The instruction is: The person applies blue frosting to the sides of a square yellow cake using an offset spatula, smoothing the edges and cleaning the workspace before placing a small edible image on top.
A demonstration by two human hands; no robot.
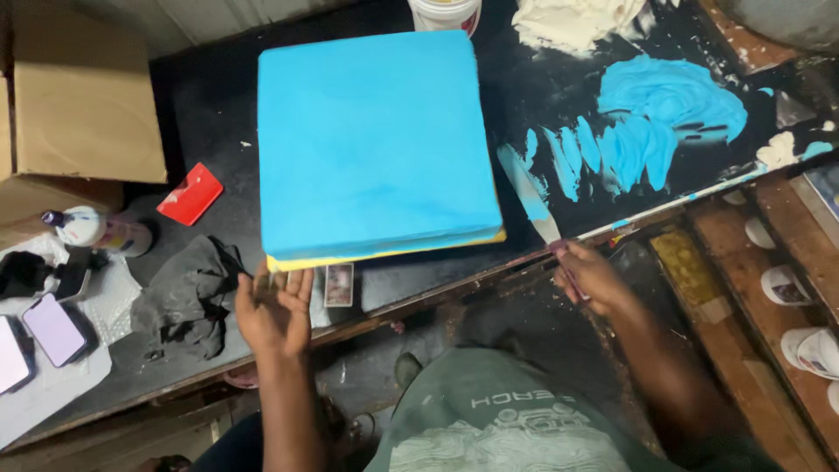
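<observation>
Grey-green cloth of the person's shirt [489, 428] fills the bottom edge, and both forearms reach up from it toward the blue square cake [376, 140], which sits in the middle of the dark desk [210, 114] on a yellow board [393, 253] that shows along its near edge.

At the cake's near left corner, the left hand [275, 306] is held open, palm up, its fingers [297, 284] spread wide and empty, their tips touching or just short of the yellow board's edge; which of the two cannot be told. Beside that hand, just below the cake's near edge, lies a small card [338, 284].

Off the cake's near right corner, the right hand [590, 275] is closed around the handle of a palette knife [529, 192], whose blue-smeared blade points up toward the cake's right side.

Right of the cake, the desk is smeared with blue icing [664, 109], with a heap of white icing [568, 19] beyond it. A white tub [444, 13] stands just behind the cake's far edge.

Left of the cake lie a red scraper [190, 194], a crumpled dark cloth [188, 293], a bottle on its side [92, 229], two phones [39, 336] and a cardboard box [83, 96].
</observation>
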